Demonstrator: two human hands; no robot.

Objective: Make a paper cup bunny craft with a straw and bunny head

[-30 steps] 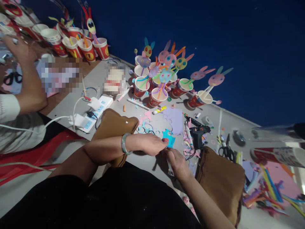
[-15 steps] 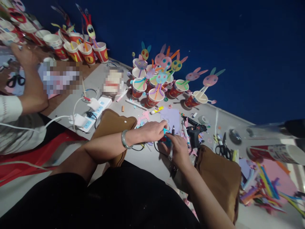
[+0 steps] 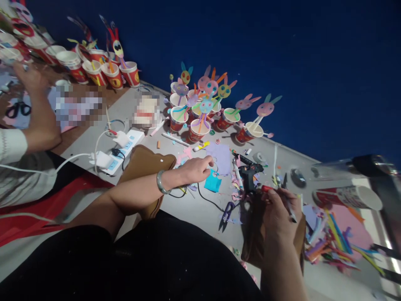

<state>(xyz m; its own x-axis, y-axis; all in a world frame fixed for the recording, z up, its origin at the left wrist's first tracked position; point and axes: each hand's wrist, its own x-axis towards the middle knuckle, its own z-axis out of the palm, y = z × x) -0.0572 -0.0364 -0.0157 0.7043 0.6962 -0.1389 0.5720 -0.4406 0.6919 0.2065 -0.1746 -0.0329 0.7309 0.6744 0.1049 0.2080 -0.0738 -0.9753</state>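
My left hand (image 3: 199, 169), a bangle on its wrist, is curled over the table with thumb and forefinger close together. What it pinches, if anything, is too small to make out. A bright blue paper piece (image 3: 213, 182) lies at its fingertips; I cannot tell whether they touch. My right hand (image 3: 280, 213) is raised over a brown padded cushion (image 3: 255, 234). It grips a dark pen (image 3: 288, 208) slanting between its fingers, and a small red-ended object (image 3: 267, 189) shows at its thumb and forefinger. Purple-handled snips (image 3: 225, 216) lie between my hands.
Paper cups (image 3: 199, 129) with rabbit-faced figures stand at the back. Right of centre lie a black glue gun (image 3: 249, 173) and paper scraps. At left are a power strip (image 3: 125, 152) and a co-worker's arm (image 3: 42, 108). A cup (image 3: 347, 196) lies sideways near coloured strips (image 3: 336, 236).
My right hand has moved right, away from the blue paper and my left hand, with the pen in it. A red-ended object now shows in its fingers. The snips are uncovered. My left hand has barely moved.
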